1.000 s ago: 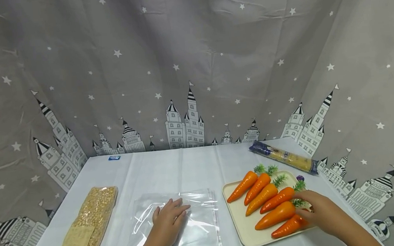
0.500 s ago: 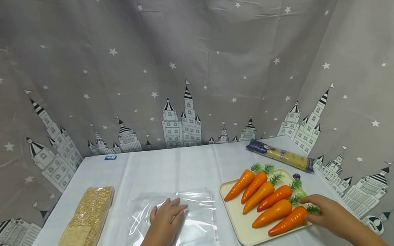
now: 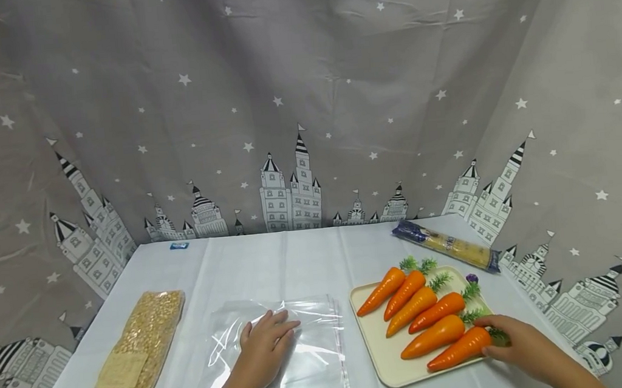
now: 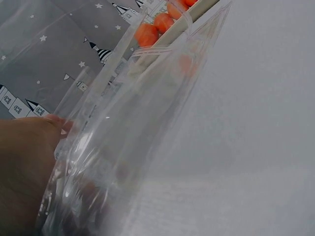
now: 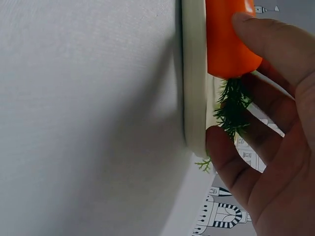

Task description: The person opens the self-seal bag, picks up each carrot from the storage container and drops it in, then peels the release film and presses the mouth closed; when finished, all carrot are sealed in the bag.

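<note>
Right hand: lay at the tray's near right corner, fingers curled round the leafy end of the nearest carrot; in the right wrist view one fingertip pressed the orange body while the thumb sat just beside the tray rim.
Nearest carrot, axis: ran from its green top at the right hand toward its tip at the near left of the tray, pointing at the bag.
Left hand: rested flat, fingers straight, on the clear plastic bag at the table's near middle.
Bag to tray: bag's right edge lay just beside the tray's left rim, apart from it.
Nearer hand: right hand touched the carrot; left hand was well apart from it.
Other carrots: five lay side by side, farther back on the tray.
Farther items: bag of yellow grains near the left edge; long packet at the far right corner.
</note>
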Available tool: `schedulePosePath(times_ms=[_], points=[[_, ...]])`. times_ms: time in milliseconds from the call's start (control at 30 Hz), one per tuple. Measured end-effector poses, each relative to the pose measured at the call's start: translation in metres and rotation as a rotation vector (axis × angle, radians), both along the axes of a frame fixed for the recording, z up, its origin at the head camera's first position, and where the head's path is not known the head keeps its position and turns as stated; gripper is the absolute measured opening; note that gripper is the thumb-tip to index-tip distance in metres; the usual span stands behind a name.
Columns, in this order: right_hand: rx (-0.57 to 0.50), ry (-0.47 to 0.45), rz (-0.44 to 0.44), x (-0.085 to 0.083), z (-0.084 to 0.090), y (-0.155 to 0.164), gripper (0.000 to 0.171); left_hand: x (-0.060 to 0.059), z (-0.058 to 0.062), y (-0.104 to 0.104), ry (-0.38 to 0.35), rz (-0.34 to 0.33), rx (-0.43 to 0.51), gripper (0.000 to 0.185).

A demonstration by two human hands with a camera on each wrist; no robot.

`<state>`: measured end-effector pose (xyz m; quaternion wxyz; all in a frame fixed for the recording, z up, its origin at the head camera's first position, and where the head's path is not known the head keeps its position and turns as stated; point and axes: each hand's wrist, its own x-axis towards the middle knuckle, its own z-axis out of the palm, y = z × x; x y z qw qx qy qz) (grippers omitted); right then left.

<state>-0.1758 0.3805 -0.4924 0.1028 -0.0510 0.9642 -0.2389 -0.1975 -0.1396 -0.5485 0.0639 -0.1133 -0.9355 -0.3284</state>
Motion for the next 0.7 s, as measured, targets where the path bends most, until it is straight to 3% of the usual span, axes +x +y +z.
schedulePosePath(times_ms=[167,700], points=[[-0.008,-0.066,-0.044,-0.0014,-0.0018,0.0002,0.062,-0.0005,0.0001,0.0005,0.005,-0.006,0.001,0.023],[-0.033,-0.064,-0.114,0.0065,-0.0071,0.002,0.069,-0.0001,-0.0018,0.0001,-0.009,-0.021,-0.006,0.023]])
